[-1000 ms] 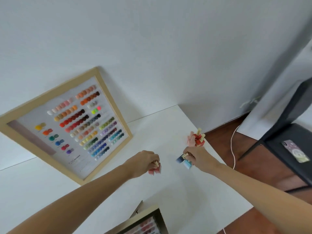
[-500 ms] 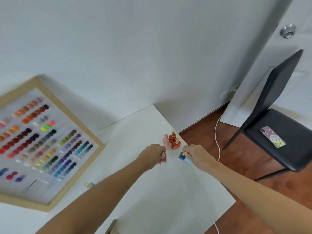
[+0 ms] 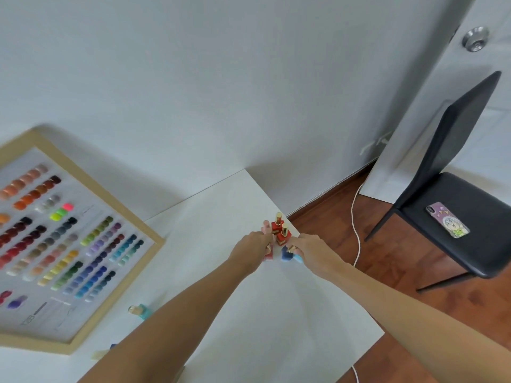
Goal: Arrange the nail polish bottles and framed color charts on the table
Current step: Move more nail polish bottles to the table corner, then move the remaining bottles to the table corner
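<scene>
Two red nail polish bottles (image 3: 279, 231) with gold caps stand upright near the white table's (image 3: 276, 313) far right edge, with a pink bottle (image 3: 266, 226) just left of them. My left hand (image 3: 253, 248) is closed on a pink-red bottle (image 3: 268, 255) that touches the table. My right hand (image 3: 311, 250) grips a dark blue bottle (image 3: 286, 255) and a light blue one (image 3: 298, 259) beside it. A wood-framed color chart (image 3: 63, 244) leans against the wall at the left. A teal bottle (image 3: 139, 310) lies by the chart's lower edge.
A black chair (image 3: 456, 189) with a phone (image 3: 447, 220) on its seat stands right of the table on the wooden floor. A white cable (image 3: 355, 233) runs down along the table's right edge. A door with a metal knob (image 3: 475, 40) is at the far right.
The view swung right and both hands reached further toward the bottles at the table's far right edge. The bottles they hold came down beside the red ones.
</scene>
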`<state>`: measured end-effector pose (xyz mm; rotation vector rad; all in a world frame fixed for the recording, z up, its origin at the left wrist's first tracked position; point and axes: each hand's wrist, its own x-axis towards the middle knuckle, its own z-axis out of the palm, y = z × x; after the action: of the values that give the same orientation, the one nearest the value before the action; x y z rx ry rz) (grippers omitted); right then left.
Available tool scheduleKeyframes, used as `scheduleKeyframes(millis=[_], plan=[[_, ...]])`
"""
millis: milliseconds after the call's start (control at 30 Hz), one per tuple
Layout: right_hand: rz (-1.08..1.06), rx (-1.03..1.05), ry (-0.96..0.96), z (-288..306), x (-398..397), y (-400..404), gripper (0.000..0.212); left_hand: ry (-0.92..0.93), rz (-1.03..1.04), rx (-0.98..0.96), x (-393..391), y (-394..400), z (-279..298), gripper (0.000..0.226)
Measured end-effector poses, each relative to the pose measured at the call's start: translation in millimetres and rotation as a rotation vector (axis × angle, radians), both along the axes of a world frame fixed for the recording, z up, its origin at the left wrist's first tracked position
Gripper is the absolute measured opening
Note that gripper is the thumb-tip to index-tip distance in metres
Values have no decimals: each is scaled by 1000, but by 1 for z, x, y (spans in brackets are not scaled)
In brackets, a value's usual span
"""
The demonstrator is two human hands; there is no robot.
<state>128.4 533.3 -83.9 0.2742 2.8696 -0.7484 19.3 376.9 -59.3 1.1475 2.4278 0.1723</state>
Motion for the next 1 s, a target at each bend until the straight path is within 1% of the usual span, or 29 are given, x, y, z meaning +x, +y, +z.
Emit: scheduleKeyframes(millis=[133,233,333,433,500,600,800,933,1000], plan=[[-30,-46,18,0,4,3,28,-6,3,2,1,-2,-1,32],[-55,-56,24,1,6,4,29,-4,12,11,2,-4,0,41],[-80,-70,44,4,6,4,34,20,17,1,3,-5,4,52],[-86,-72,43,9,6,2,38,33,30,6,3,-7,8,57],[-88,-52,66,13,6,-1,39,30,38,13,3,-12,12,55],[-66,4,131,23,5,-8,35,18,69,53,-1,-25,18,44],[32,15,237,44,-9,-42,32,-12,143,112,-15,-84,36,47],[121,-30,247,50,-28,-84,27,-6,231,148,-27,-149,51,43],[157,4,253,51,-39,-108,25,-2,273,157,-31,-185,58,41]])
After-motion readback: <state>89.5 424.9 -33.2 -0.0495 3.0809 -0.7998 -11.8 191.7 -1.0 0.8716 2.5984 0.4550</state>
